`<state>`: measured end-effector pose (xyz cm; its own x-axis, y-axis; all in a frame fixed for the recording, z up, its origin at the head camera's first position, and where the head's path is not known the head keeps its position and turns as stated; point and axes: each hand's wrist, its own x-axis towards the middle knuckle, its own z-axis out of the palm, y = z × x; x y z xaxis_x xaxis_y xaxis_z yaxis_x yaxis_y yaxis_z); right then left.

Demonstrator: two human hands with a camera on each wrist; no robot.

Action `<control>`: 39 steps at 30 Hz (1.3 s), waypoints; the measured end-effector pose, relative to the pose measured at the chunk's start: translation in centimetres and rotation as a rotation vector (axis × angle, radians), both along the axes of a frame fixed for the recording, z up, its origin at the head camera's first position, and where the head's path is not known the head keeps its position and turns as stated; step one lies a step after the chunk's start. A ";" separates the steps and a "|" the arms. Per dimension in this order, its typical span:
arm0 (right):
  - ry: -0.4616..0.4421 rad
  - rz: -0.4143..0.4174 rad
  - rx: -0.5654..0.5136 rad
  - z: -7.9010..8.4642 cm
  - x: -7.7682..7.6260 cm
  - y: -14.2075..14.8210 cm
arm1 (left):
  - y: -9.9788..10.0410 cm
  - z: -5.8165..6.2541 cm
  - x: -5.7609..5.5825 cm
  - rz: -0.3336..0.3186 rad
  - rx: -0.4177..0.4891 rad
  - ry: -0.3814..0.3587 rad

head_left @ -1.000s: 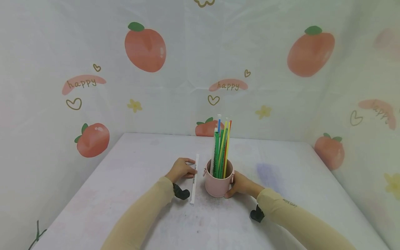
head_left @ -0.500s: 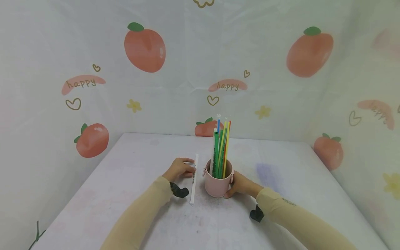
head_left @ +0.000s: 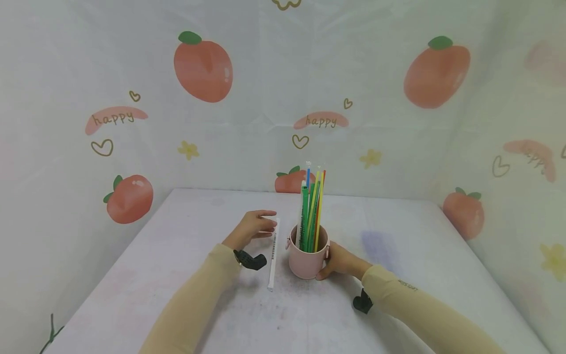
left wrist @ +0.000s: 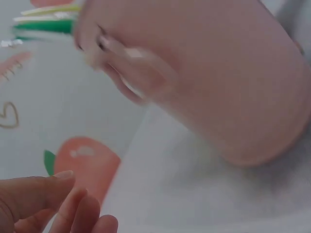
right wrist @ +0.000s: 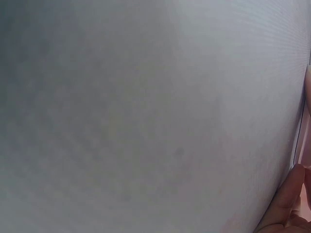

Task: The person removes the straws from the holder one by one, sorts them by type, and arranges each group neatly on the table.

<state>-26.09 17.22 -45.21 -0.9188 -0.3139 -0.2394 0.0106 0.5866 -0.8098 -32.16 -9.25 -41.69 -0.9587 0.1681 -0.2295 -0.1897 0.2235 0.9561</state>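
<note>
A wrapped white straw with printed lettering lies lengthwise on the table, left of a small pink bucket. My left hand hovers near the straw's far end, fingers extended and holding nothing. In the left wrist view its thumb and fingertips come close together over bare space, beside the blurred bucket wall. Several wrapped straws in green, yellow, red, blue and white stand in the bucket. On its right side, my right hand grips the bucket, thumb toward the front; its other fingers are largely hidden behind.
The white table carries faint purple and pink smudges. Behind it hangs a white curtain printed with fruit, hearts and flowers. A black wrist camera sits on the left wrist, and another one below the right sleeve.
My left hand has come off the white straw, rising and moving toward the far side while its fingers loosened. The straw, the bucket and my right hand have stayed in place.
</note>
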 end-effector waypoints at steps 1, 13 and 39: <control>-0.001 -0.001 0.002 0.0 0.0 0.0 | 0.1 0.5 0.1 -0.010 0.005 0.014; 0.027 0.051 -0.015 -0.1 0.1 0.2 | 2.0 4.7 1.4 -0.094 0.121 0.164; 0.029 0.055 -0.044 0.0 0.0 0.2 | 5.0 3.7 2.5 -0.091 0.102 0.210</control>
<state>-26.05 17.40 -45.22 -0.9062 -0.3738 -0.1976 -0.0448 0.5496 -0.8342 -29.64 -4.23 -37.97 -0.9633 0.2683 -0.0043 0.0320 0.1306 0.9909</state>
